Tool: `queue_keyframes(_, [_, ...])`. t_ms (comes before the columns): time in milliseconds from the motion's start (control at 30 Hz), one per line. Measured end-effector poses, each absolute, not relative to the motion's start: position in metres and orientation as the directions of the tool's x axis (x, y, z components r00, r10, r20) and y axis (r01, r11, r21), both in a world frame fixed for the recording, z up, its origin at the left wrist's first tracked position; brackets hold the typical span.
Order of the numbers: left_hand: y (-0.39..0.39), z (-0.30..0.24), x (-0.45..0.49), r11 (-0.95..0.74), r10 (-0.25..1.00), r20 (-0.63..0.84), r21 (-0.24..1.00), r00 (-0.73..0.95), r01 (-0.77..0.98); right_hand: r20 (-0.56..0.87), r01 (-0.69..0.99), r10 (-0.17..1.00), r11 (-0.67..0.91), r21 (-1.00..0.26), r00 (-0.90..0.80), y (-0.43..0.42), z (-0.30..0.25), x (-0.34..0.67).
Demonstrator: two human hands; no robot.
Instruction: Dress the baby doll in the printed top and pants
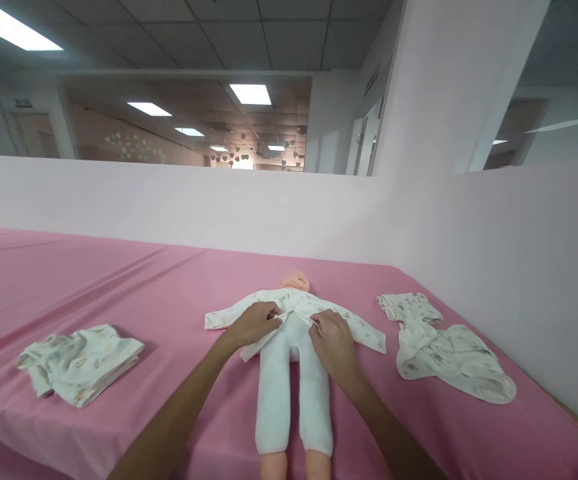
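A: Where do we have the doll (pixel 275 393)?

B: We see it stretched out on the pink sheet (pixel 169 320), in the middle before us, its head (pixel 296 281) toward the white wall (pixel 169 203) and its 2 white legs toward us.

A: How do our 2 hands stand?

B: Both are narrow. With our left hand (pixel 256 325) we pinch 1 front edge of the printed top (pixel 296 301); with our right hand (pixel 335 343) we pinch the other. The 2 edges come close below the neck and part lower down, over the doll's white body.

A: And its sleeves?

B: We see both spread outward on the sheet.

A: What lies around it?

B: Well to the left we have a folded printed cloth (pixel 83 363). On the right is printed fabric (pixel 451 360); we cannot tell whether it is 1 piece or 2.
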State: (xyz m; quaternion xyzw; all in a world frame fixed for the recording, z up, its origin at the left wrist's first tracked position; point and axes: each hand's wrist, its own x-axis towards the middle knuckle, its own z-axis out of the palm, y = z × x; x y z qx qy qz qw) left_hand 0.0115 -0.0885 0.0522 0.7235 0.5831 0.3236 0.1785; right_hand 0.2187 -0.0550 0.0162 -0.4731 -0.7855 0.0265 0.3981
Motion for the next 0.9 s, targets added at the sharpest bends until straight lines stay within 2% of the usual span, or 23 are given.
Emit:
queue_keyframes(67, [-0.097,0.052,0.012,-0.216,0.957,0.285,0.602,0.046,0.769,0.552,0.648,0.814,0.521,-0.556,-0.181,-0.057,0.018,0.228])
queue_keyframes(167, [-0.104,0.050,0.018,-0.185,0.945,0.325,0.618,-0.034,0.764,0.417,0.454,0.895,0.440,-0.775,-0.155,-0.058,0.022,0.235])
queue_keyframes(300, [-0.105,0.042,0.032,-0.235,0.911,0.406,0.667,-0.080,0.707,0.340,0.238,0.926,0.372,-0.897,-0.163,-0.059,0.024,0.228])
queue_keyframes(433, [-0.105,0.029,0.050,-0.281,0.864,0.492,0.649,-0.108,0.706,0.367,0.067,0.918,0.380,-0.922,-0.152,-0.064,0.021,0.214])
queue_keyframes(500, [-0.104,0.021,0.056,-0.302,0.850,0.518,0.627,-0.095,0.718,0.376,0.037,0.919,0.382,-0.923,-0.121,-0.067,0.019,0.209])
queue_keyframes(733, [-0.096,0.006,0.059,-0.348,0.825,0.564,0.562,-0.039,0.750,0.383,0.143,0.913,0.401,-0.905,-0.142,-0.075,0.011,0.201])
queue_keyframes(900, [-0.096,0.006,0.058,-0.349,0.828,0.560,0.560,-0.032,0.751,0.479,0.157,0.864,0.500,-0.851,-0.155,-0.081,0.008,0.200])
